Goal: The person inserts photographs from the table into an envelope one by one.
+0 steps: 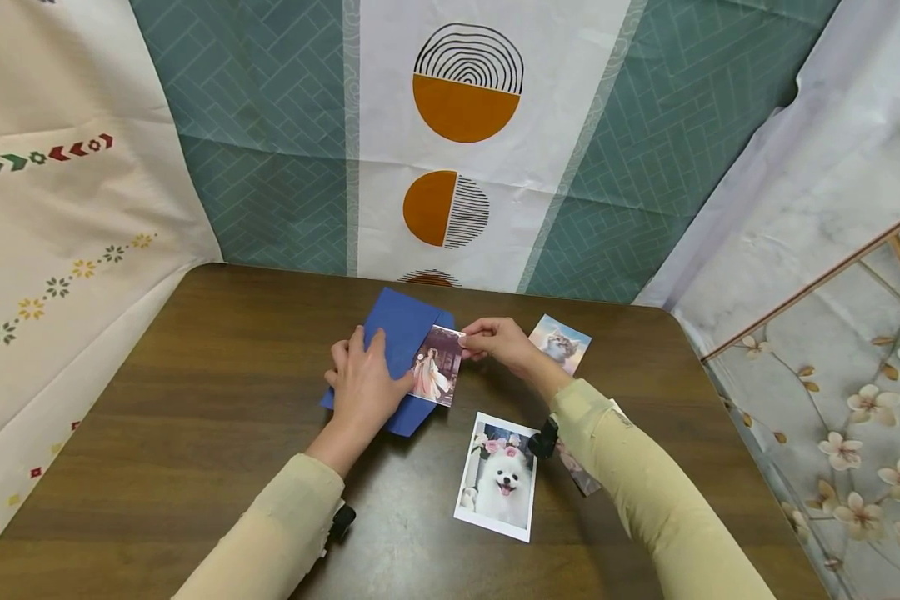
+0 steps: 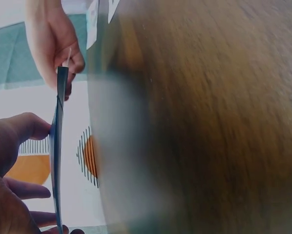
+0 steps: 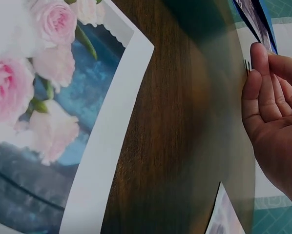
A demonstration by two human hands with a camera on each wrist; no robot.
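A blue envelope (image 1: 401, 321) is tilted over the table, with a photo of a figure in a long pale dress (image 1: 432, 367) sticking out of its right side. My left hand (image 1: 365, 382) lies across the envelope and grips it, thumb near the photo's left edge. In the left wrist view the envelope (image 2: 57, 146) appears edge-on, off the wood, with the left hand's (image 2: 11, 170) fingertips curling at its lower end. My right hand (image 1: 501, 340) pinches the photo's upper right corner between thumb and fingers. The photo's left part is hidden in the envelope.
A white-framed photo of a white dog with flowers (image 1: 501, 479) lies near the front of the brown table (image 1: 217, 400). A kitten picture (image 1: 561, 342) lies behind the right forearm. Another picture (image 1: 581, 471) is mostly covered by the right sleeve. Patterned cloths (image 1: 285, 167) hang behind the table.
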